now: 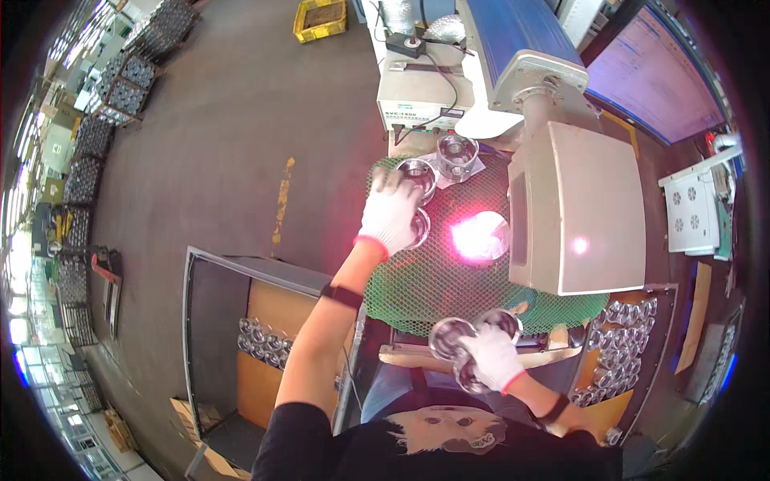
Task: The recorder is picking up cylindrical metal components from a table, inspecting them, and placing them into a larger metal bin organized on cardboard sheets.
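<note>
Our left hand, white glove, has its fingers bent and a bit spread over two metal cups at the left side of the green mesh mat; glove hides the contact, so we can't tell if it grips or just rests. Our right hand, also gloved, has its fingers closed on a bunch of three cups at the near edge of the mat, over the beige table edge. Another cup stands on white paper beyond the left hand. Between our hands and a little right, a lit cup sits in pink-white glare that washes out its left part. Main thing in the way: the big grey machine head, just right of the lit cup, blocking our view of the mat's right side. Blue beam behind it. Far end of the bench: pale control box with a black cable draped over it. Open cabinet left of our knees, with rows of cups inside; more rows to our right. Farther out: yellow crate on the floor, red pallet jack and stacked racks along the left.
</note>
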### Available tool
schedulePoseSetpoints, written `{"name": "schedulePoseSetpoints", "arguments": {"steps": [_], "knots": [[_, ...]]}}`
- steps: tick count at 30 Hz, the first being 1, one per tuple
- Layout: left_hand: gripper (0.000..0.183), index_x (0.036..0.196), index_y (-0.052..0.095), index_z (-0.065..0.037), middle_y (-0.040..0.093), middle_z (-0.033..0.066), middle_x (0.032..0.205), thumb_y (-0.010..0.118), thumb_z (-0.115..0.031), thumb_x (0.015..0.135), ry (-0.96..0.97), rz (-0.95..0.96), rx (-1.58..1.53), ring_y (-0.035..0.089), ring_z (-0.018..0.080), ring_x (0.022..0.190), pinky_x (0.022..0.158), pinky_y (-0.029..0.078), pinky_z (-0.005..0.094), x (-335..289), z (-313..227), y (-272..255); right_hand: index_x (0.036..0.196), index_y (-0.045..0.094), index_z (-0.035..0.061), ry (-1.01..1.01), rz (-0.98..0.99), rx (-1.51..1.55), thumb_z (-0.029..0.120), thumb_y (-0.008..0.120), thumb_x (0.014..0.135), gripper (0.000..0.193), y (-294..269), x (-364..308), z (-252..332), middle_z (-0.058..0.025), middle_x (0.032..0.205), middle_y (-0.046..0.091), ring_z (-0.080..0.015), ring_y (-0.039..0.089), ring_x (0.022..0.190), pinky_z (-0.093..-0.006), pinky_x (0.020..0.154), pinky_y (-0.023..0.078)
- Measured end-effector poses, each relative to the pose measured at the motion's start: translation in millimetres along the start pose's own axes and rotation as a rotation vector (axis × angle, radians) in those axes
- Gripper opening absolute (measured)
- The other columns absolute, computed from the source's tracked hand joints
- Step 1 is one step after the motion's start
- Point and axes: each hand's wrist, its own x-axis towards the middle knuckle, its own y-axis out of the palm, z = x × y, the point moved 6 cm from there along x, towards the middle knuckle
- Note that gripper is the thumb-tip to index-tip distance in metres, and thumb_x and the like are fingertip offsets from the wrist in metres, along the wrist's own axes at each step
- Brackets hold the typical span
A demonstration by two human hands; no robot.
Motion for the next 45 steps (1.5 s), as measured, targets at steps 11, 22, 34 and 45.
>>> {"name": "schedulePoseSetpoints", "arguments": {"steps": [11,22,34,45], "knots": [[0.038,0.114,0.065,-0.016,0.068,0.0067,0.092,0.06,-0.013,0.077,0.092,0.326,0.138,0.063,0.0236,0.098,0.114,0.023,0.0452,36,3,47,0.099,0.067,0.0207,0.393,-0.03,-0.169,0.009,0.074,0.057,0.044,3,-126,-68,-0.0155,0.079,0.054,-0.0349,0.058,0.077,-0.0437,0.066,0.048],[0.014,0.079,0.065,-0.011,0.061,0.0077,0.074,0.065,-0.015,0.066,-0.396,-0.062,-0.034,0.062,0.0262,0.086,0.111,0.029,0.0517,-222,-68,-26,0.11,0.065,0.0115,0.029,0.065,-0.114,0.003,0.065,0.06,0.05,-11,-77,-1,-0.0267,0.102,0.055,-0.0438,0.053,0.099,-0.0502,0.088,0.043],[0.038,0.093,0.068,-0.009,0.066,0.0077,0.077,0.072,-0.027,0.06,-1.736,0.065,0.009,0.063,0.0248,0.076,0.094,0.038,0.0443,-720,-351,-155,0.103,0.065,0.0076,-0.801,0.381,-0.446,0.002,0.059,0.066,0.038,53,-114,235,-0.0222,0.094,0.06,-0.0409,0.055,0.091,-0.0493,0.081,0.044],[0.023,0.072,0.064,-0.008,0.058,0.0106,0.06,0.071,-0.018,0.053,-2.022,-0.17,0.075,0.059,0.0282,0.066,0.111,0.03,0.0553,-945,-435,-175,0.103,0.063,0.0104,-1.235,0.713,-0.349,0.007,0.056,0.072,0.032,276,-161,540,-0.0164,0.088,0.065,-0.0353,0.059,0.091,-0.0439,0.081,0.047]]}}
